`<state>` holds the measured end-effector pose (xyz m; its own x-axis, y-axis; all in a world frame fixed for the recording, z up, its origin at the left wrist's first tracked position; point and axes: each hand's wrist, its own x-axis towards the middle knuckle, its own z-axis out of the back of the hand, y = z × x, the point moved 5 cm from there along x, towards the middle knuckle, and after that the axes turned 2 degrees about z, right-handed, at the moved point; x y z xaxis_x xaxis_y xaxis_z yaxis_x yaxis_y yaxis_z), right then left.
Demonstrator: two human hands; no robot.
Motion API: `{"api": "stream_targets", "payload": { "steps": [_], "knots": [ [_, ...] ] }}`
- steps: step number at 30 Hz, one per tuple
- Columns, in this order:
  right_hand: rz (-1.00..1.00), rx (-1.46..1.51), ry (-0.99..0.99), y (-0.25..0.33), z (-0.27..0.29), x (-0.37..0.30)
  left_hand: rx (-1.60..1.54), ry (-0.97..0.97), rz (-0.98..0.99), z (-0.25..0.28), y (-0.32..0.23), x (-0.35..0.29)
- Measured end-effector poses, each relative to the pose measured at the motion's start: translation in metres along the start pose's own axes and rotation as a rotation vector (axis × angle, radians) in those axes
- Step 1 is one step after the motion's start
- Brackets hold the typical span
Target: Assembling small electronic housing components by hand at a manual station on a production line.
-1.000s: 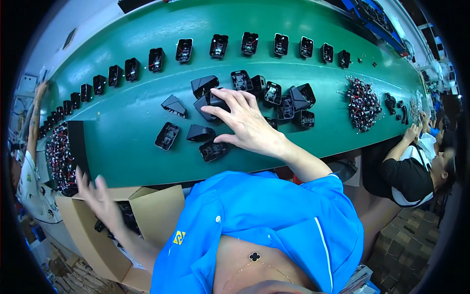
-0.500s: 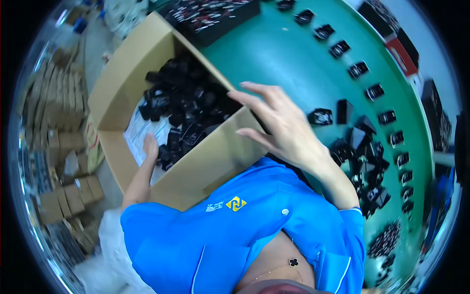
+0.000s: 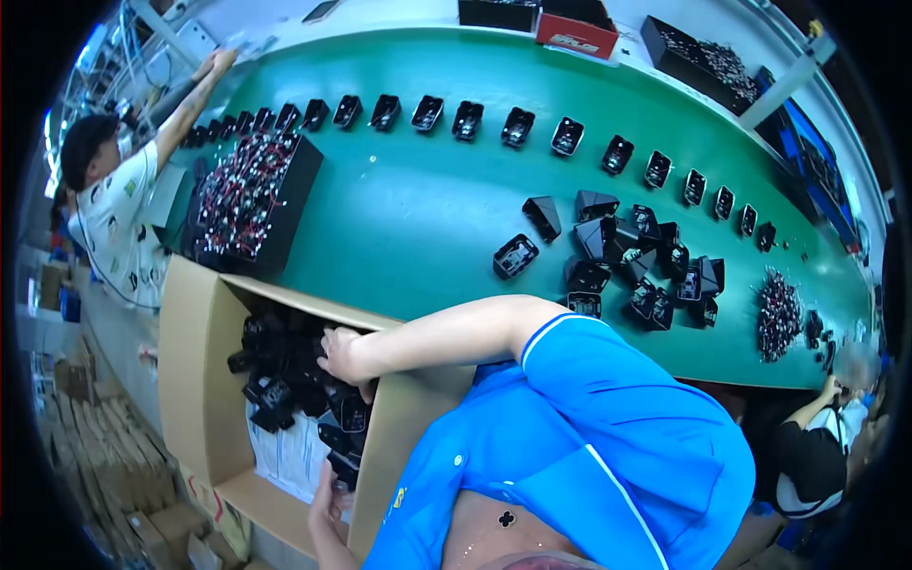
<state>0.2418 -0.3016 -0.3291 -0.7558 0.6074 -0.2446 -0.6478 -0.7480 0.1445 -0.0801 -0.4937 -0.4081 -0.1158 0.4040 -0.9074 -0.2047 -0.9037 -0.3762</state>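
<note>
A tall cardboard box (image 3: 413, 427) stands in front of me at the left, its flaps up. Black plastic housings (image 3: 271, 404) lie heaped inside it, beside a white sheet-like lining (image 3: 285, 456). Over the box's near wall reaches my right hand (image 3: 347, 356); its fingers are apart and bent onto the heap, with no housing lifted. Lower in the box, my left hand (image 3: 326, 494) is open beside the white lining, near the housings and holding nothing visible. Part of its fingers is hard to make out.
A green worktable (image 3: 418, 228) carries a curved row of black housings (image 3: 518, 126) and a loose pile of them (image 3: 622, 242). A black bin of wired parts (image 3: 247, 204) stands beyond the box. A person (image 3: 114, 199) works at far left, another (image 3: 812, 446) at right. Flattened cardboard (image 3: 104, 437) lies at left.
My right hand has moved from above the box's edge down into it, onto the housings. My left hand stays inside the box. The view has turned, showing more table and two other people.
</note>
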Motion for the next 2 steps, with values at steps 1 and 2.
{"api": "stream_targets", "payload": {
  "steps": [1,2],
  "knots": [
    [0.011,-0.058,0.032,-0.004,-0.0031,0.0038,-0.066,0.171,0.135,-0.0006,-0.0044,0.01],
    [-0.004,-0.06,0.03,-0.0072,0.0023,0.0006,-0.054,0.178,0.129,0.0009,-0.0113,0.0148]
  ]
}}
